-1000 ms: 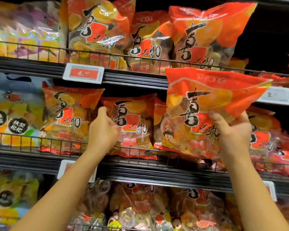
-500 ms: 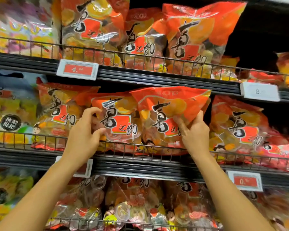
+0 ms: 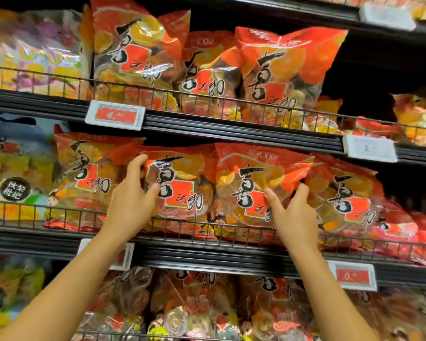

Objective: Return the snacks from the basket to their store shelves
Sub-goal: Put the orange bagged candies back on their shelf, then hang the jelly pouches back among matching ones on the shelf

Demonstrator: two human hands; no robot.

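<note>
- Right hand [image 3: 294,217] grips the lower right part of an orange snack bag [image 3: 256,183]: thumb across the bag's front, fingers curled up its right edge.
- Left hand [image 3: 130,200] holds the neighbouring bag [image 3: 180,188] just to the left, thumb on the front near the black lettering, fingers raised along that bag's upper left side. Whether those fingers wrap behind it cannot be told.
- Gripped bag stands upright on the middle shelf [image 3: 207,254], behind the wire front rail [image 3: 182,222], its base hidden by the rail. Top corner reads STRONG; it overlaps the front of the bag on its left.
- Same row: another matching bag [image 3: 84,178] at far left, tilted slightly; one more [image 3: 347,193] to the right, touching the gripped bag's right edge.
- Upper shelf [image 3: 231,134]: three matching orange bags [image 3: 207,70] upright behind their own rail; red price tag [image 3: 115,115] clipped at left, white tag [image 3: 369,148] at right.
- Lower shelf: clearer bags [image 3: 194,311] with similar lettering, partly hidden by both forearms. Red tag [image 3: 353,276] on the middle shelf's edge at right; another tag sits behind the left forearm.
- Far left column holds differently coloured packs [image 3: 12,183], blurred.
- Basket not in view.
</note>
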